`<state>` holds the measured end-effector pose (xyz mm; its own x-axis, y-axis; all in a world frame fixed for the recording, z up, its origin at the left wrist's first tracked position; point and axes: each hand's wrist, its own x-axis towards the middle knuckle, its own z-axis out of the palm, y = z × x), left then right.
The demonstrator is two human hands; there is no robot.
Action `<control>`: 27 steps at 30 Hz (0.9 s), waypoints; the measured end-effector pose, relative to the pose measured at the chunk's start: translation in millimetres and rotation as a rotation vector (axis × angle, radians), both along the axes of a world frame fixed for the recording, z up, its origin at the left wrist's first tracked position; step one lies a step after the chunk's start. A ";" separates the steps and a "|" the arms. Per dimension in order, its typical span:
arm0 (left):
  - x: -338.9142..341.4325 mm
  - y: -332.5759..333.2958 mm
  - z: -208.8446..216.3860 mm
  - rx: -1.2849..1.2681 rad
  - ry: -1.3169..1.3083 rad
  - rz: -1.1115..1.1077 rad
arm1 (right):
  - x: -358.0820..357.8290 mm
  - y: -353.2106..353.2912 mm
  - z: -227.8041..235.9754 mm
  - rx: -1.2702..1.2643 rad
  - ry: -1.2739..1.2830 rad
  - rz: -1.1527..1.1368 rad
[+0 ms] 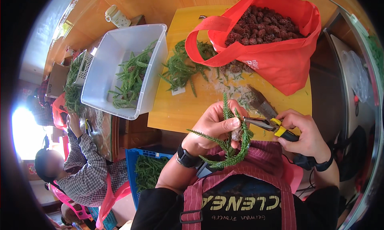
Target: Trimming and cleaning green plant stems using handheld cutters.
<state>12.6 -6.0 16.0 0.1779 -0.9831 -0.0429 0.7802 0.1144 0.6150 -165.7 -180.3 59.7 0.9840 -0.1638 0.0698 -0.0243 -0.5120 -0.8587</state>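
Note:
My left hand (216,126) is closed on a green artificial pine sprig (232,154), pinching it between thumb and fingers. A small brownish pine cone (236,135) shows among the needles beneath my thumb. In my right hand (302,134) are pliers (276,127) with yellow and black handles. Their metal jaws reach the sprig beside my left thumb; whether they grip a wire there is too small to tell. Both hands are held in front of my striped apron, at the near edge of the yellow board (164,114).
A red bag (288,62) full of pine cones (264,26) stands on the board. Left of it lie green sprigs (184,66), a brush (262,102) and scraps. A clear bin (158,70) and a blue crate (132,166) hold more sprigs. A co-worker (92,166) works at left.

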 end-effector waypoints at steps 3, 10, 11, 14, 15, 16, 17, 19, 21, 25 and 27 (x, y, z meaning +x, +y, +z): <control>-0.4 0.7 1.8 0.023 -0.084 0.062 | -3.6 -0.1 2.9 -0.025 0.015 -0.025; 2.3 -4.0 -4.0 0.103 -1.123 0.412 | -12.0 2.2 4.9 -0.135 0.241 -0.168; 2.4 -3.3 -3.6 0.102 -1.122 0.412 | -14.4 -2.4 -0.5 -0.119 0.184 -0.160; 0.6 -0.9 -0.9 0.225 -0.293 0.264 | -16.8 -18.0 -22.6 -0.205 0.158 -0.270; 1.3 -0.7 -4.2 0.224 -0.293 0.266 | -17.2 -24.6 -35.2 -0.290 0.152 -0.337; 3.0 -0.3 -10.8 0.171 -0.195 0.195 | -18.4 -31.5 -49.0 -0.368 0.174 -0.392; 4.1 -0.7 -14.8 0.119 -0.099 0.121 | -20.3 -37.0 -61.6 -0.367 0.174 -0.391; 1.5 -3.2 -12.2 0.156 -0.094 0.126 | -22.2 -45.9 -81.0 -0.543 0.213 -0.396; 0.9 -3.7 -13.1 0.108 -0.049 0.069 | -24.1 -49.7 -95.8 -0.587 0.211 -0.386; 1.1 -5.3 -11.0 0.096 -0.053 0.027 | -23.7 -48.3 -89.6 -0.791 0.182 -0.325; 0.2 -6.5 -10.7 0.092 -0.048 -0.003 | -12.6 -37.1 -64.6 -0.700 0.069 -0.339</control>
<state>12.8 -12.5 5.3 0.1788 -0.9759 -0.1248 0.7495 0.0530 0.6598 -178.3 -217.5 -4.9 0.8941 -0.3967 0.2077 -0.3179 -0.8890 -0.3295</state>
